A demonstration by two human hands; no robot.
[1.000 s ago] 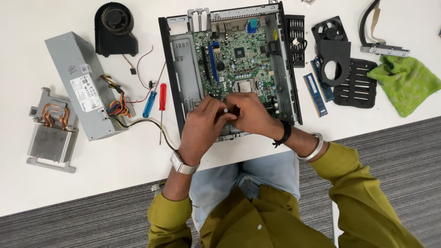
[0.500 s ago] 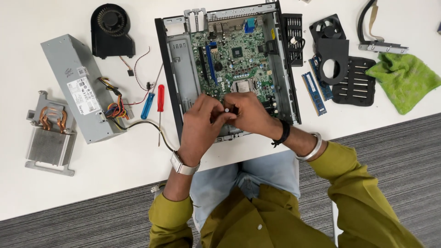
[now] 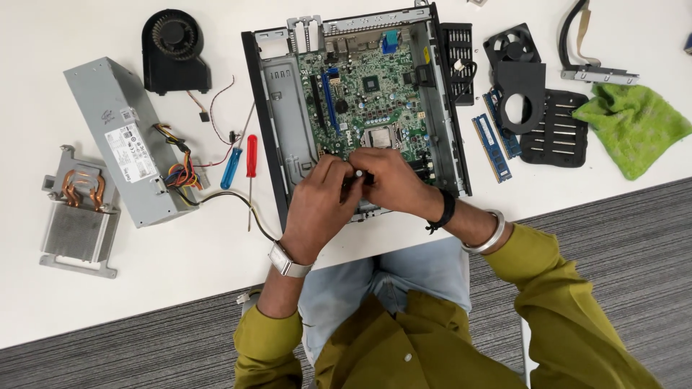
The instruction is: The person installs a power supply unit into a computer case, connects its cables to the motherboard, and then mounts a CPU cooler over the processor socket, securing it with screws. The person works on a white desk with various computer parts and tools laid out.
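Note:
An opened desktop computer case [image 3: 268, 108] lies on the white table [image 3: 130, 274], with its green motherboard [image 3: 367, 94] exposed. Both hands are pressed together over the near edge of the board. My left hand [image 3: 321, 205] and my right hand [image 3: 393, 180] pinch a small dark part with a light tip [image 3: 358, 175] between their fingers. What that part is stays hidden by the fingers. A watch is on the left wrist, a black band and a metal bangle on the right.
A grey power supply [image 3: 119, 140] with a wire bundle, a heatsink [image 3: 76, 216] and a black blower fan [image 3: 173, 50] lie to the left. Blue [image 3: 231, 169] and red [image 3: 251, 158] screwdrivers rest beside the case. Right: memory sticks [image 3: 491, 148], fan shroud [image 3: 520, 86], green cloth [image 3: 634, 126].
The hands have stayed over the near edge of the motherboard, with only slight finger movement. Nothing else on the table has moved.

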